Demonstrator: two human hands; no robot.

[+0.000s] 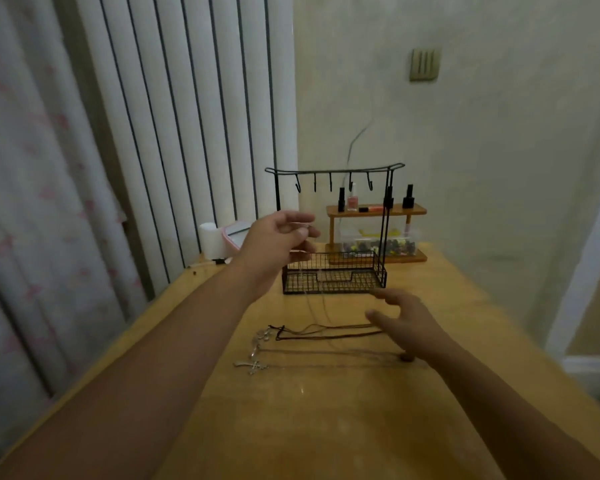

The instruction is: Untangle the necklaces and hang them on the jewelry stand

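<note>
A black wire jewelry stand (333, 171) with several bare hooks and a basket base (336, 277) stands on the wooden table (326, 427). My left hand (278, 237) is raised in front of the basket and pinches a thin chain (321, 299) that hangs down to the table. Several necklaces (326, 332) lie stretched across the table, dark cords at the back and thin chains in front. A cross pendant (253, 366) and other silver pendants (262, 336) lie at their left end. My right hand (404, 322), fingers straight, rests at the right end of the cords.
Behind the stand is a wooden shelf (376, 211) with nail polish bottles and a clear box of beads (378, 242). A white cylinder (212, 239) and a pink-rimmed item (234, 233) sit at the back left. Vertical blinds and a curtain line the left side.
</note>
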